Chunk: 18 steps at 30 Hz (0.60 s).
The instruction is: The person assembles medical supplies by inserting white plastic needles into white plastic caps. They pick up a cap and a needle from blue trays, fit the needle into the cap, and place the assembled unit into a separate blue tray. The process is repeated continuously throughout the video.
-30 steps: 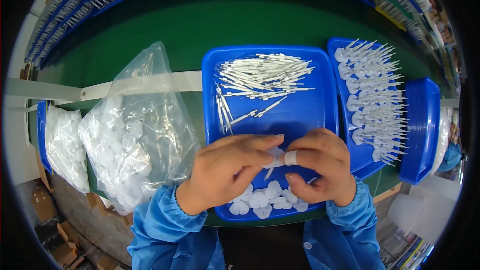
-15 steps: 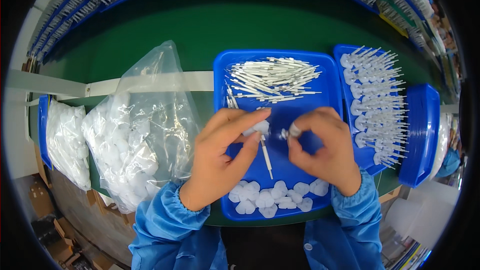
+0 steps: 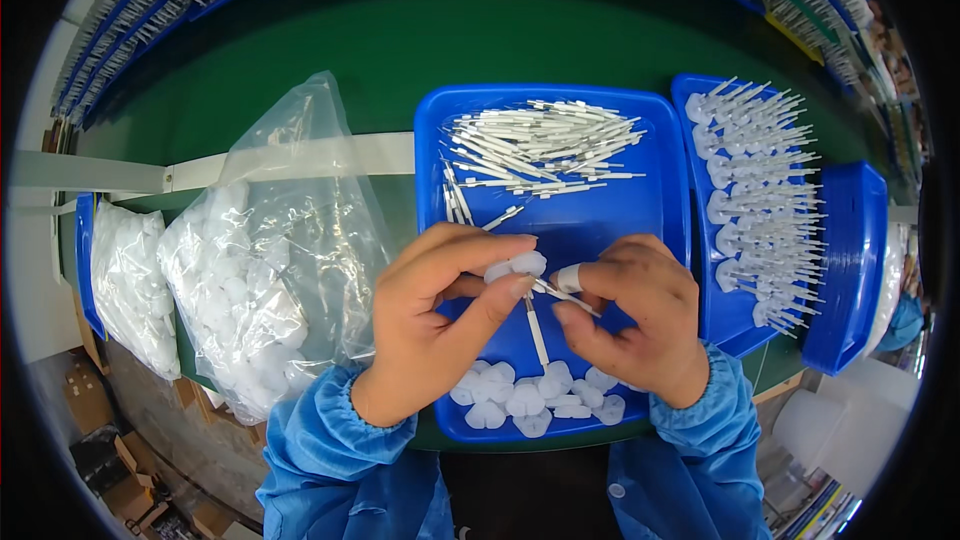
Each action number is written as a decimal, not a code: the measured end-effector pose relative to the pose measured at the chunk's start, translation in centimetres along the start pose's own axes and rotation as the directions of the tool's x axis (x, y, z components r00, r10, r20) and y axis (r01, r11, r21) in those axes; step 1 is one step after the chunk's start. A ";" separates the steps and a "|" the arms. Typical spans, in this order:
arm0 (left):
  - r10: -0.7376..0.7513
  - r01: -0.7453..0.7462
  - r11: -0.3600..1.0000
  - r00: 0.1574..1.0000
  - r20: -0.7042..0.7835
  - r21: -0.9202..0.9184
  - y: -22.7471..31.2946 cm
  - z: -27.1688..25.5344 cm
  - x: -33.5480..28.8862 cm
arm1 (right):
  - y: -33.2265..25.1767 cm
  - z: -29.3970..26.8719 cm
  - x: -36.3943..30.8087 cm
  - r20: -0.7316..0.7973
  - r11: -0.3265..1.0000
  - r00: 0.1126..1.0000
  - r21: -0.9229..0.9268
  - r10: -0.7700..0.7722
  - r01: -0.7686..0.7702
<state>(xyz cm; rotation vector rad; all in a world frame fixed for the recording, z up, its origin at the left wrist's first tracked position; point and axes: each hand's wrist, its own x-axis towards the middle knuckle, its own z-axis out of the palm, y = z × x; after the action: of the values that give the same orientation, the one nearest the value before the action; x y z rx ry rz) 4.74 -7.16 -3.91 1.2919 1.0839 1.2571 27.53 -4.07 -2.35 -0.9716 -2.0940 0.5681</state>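
Above the blue tray (image 3: 610, 215), the left hand (image 3: 428, 325) pinches a white lobed piece (image 3: 526, 263), a white rod (image 3: 537, 332) pointing down beneath it. The right hand (image 3: 637, 315) pinches a second rod (image 3: 572, 297), its end just beside the piece.

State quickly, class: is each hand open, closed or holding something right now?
Left hand: closed, pinching a white rounded piece, a white stick pointing down below it.
Right hand: closed, pinching a second thin stick.
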 end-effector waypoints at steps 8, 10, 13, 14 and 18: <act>-0.104 0.117 0.965 0.992 0.070 -0.233 0.7 0.1 0.0 | 0.1 -0.2 -0.2 0.040 0.995 0.999 0.098 0.005 -0.009; -0.098 0.110 0.971 0.993 0.067 -0.210 0.6 0.0 0.0 | 0.0 -0.1 -0.1 0.022 0.996 1.000 0.090 0.013 -0.015; -0.078 0.084 0.984 0.996 0.046 -0.159 0.4 0.2 -0.2 | -0.4 0.0 0.1 0.036 0.997 0.998 0.064 0.046 -0.048; -0.067 0.072 0.988 0.997 0.036 -0.137 0.4 0.3 -0.3 | -0.5 0.0 0.1 0.046 0.997 0.997 0.054 0.060 -0.062; -0.056 0.056 0.995 0.998 -0.005 -0.086 0.5 0.6 -0.2 | -0.5 -0.1 -0.3 -0.014 0.997 0.997 -0.013 0.075 -0.076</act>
<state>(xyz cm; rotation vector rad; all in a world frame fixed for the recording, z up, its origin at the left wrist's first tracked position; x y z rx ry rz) 5.31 -7.50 -3.37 1.1854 1.0529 1.2536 27.49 -4.60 -2.11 -1.0633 -2.0590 0.5846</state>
